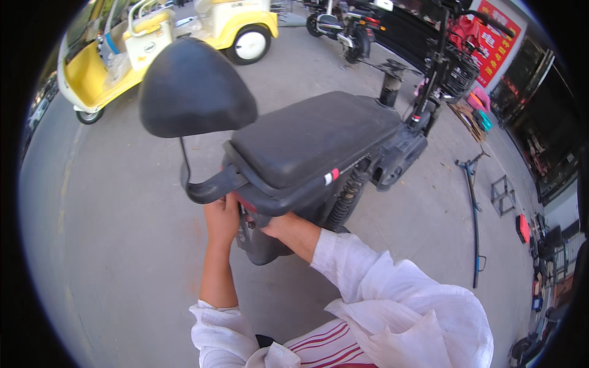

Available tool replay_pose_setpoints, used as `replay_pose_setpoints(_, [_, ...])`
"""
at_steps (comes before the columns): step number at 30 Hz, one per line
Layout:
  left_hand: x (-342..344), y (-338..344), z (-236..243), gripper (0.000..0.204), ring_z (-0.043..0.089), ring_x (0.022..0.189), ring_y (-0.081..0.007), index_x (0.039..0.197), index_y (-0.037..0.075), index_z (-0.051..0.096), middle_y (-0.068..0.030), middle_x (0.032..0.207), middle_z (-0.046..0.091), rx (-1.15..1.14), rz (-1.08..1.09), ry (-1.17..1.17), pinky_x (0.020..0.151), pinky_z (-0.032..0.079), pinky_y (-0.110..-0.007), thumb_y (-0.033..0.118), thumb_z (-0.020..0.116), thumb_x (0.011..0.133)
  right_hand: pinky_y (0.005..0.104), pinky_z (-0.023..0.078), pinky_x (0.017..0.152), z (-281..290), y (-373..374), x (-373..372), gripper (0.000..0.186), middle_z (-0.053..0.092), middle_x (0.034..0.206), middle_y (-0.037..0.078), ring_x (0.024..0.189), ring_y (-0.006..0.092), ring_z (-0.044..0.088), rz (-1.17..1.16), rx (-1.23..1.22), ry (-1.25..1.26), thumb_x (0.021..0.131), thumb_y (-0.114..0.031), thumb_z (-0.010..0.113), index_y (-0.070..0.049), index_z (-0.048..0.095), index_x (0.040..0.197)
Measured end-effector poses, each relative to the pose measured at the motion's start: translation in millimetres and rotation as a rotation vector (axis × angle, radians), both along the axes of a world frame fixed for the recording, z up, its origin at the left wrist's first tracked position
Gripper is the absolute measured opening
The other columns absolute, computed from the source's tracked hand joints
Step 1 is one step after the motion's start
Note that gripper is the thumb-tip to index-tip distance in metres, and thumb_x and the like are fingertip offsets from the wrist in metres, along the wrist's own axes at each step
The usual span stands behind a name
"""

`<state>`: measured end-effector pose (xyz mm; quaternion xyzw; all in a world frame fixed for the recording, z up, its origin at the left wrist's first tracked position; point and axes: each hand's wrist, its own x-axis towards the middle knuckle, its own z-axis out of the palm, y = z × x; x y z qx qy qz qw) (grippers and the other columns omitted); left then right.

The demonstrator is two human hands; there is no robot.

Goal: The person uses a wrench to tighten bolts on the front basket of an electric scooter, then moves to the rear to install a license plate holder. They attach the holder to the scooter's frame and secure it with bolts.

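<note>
A black electric scooter (pixel 316 132) stands before me, its rear toward me, with a padded seat and a black backrest (pixel 196 92) on a bent metal bracket (pixel 215 184). My left hand (pixel 222 214) is at the rear, just below that bracket, beside the red tail light (pixel 244 201), its fingertips mostly hidden. My right hand (pixel 275 226) reaches under the back of the seat's rail, its fingers hidden by the bodywork. A coiled shock absorber (pixel 346 196) shows to its right.
A yellow and white three-wheeler (pixel 107 80) stands at back left, another black scooter (pixel 340 30) behind. On the right lie a long blue metal bar (pixel 473 221), a small metal frame (pixel 503 195), a red case (pixel 523 228) and cardboard (pixel 466 122) beside a shopfront.
</note>
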<state>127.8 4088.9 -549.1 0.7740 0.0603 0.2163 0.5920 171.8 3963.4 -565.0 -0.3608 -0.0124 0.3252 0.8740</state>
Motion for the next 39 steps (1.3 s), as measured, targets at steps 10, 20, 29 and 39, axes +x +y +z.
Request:
replay_pose_setpoints(10, [-5, 9, 6, 0.025, 0.056, 0.063, -0.0173, 0.091, -0.002, 0.065, -0.0086, 0.069, 0.062, 0.107, 0.072, 0.043, 0.057, 0.043, -0.033, 0.018, 0.052, 0.096, 0.0295, 0.042, 0.051, 19, 8, -14, 0.017, 0.064, 0.088, -0.002, 0.073, 0.0137, 0.059, -0.058, -0.095, -0.007, 0.088, -0.035, 0.062, -0.02, 0.063, 0.096])
replay_pose_setpoints(20, [-3, 3, 1, 0.028, 0.049, 0.052, -0.012, 0.084, -0.002, 0.063, -0.005, 0.058, 0.057, 0.155, 0.083, 0.021, 0.05, 0.039, -0.032, 0.019, 0.051, 0.098, 0.0293, 0.039, 0.06, 20, 0, -12, 0.017, 0.061, 0.093, -0.007, 0.082, 0.0094, 0.054, 0.006, 0.002, 0.023, 0.085, -0.033, 0.069, -0.023, 0.063, 0.097])
replay_pose_setpoints(29, [-7, 6, 9, 0.027, 0.059, 0.069, -0.032, 0.089, -0.002, 0.065, -0.018, 0.071, 0.062, 0.117, 0.096, -0.007, 0.059, 0.044, -0.04, 0.022, 0.053, 0.095, 0.0295, 0.04, 0.058, 17, 9, -10, 0.018, 0.061, 0.091, -0.007, 0.079, 0.0101, 0.054, -0.025, -0.079, 0.011, 0.085, -0.035, 0.069, -0.023, 0.063, 0.098])
replay_pose_setpoints(39, [-7, 10, 10, 0.03, 0.05, 0.058, -0.0119, 0.086, -0.004, 0.063, -0.007, 0.061, 0.057, 0.15, 0.076, 0.041, 0.054, 0.041, -0.032, 0.021, 0.051, 0.098, 0.032, 0.042, 0.059, 22, 5, -11, 0.017, 0.061, 0.093, -0.007, 0.081, 0.0113, 0.055, -0.046, -0.025, 0.013, 0.085, -0.034, 0.069, -0.023, 0.062, 0.097])
